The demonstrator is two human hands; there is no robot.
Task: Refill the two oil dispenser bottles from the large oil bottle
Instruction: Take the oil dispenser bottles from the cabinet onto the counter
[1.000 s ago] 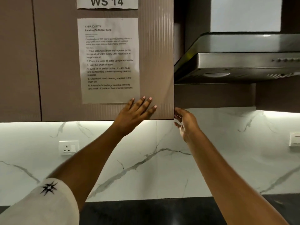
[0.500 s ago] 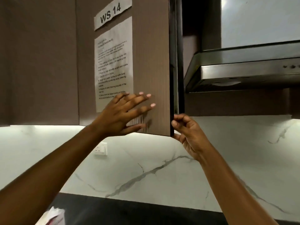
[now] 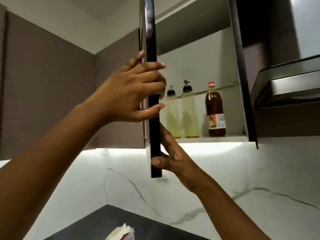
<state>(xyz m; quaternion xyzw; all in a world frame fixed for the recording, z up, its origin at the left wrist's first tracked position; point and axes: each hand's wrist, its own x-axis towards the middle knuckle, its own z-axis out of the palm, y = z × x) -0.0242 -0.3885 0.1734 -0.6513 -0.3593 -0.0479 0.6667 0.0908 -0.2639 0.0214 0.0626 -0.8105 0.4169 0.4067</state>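
Closed brown cabinet fronts [image 3: 52,84] are seen at the left. The dark edge of the open cabinet door [image 3: 153,122], viewed edge-on, is gripped by the left hand [image 3: 131,90]. Lower down it is pinched by the right hand [image 3: 173,155], thumb in front. Beyond the door the bottom shelf [image 3: 216,139] is exposed, with free room above the bottles. The left dispenser bottle [image 3: 173,116] and the right dispenser bottle [image 3: 189,115] are stood upright close together, spouts up. The large oil bottle [image 3: 215,110] is set upright slightly apart, red cap up, near the cabinet's right wall. A range hood [image 3: 285,87] is mounted beyond. A white tissue pack [image 3: 121,232] is laid on the countertop below.
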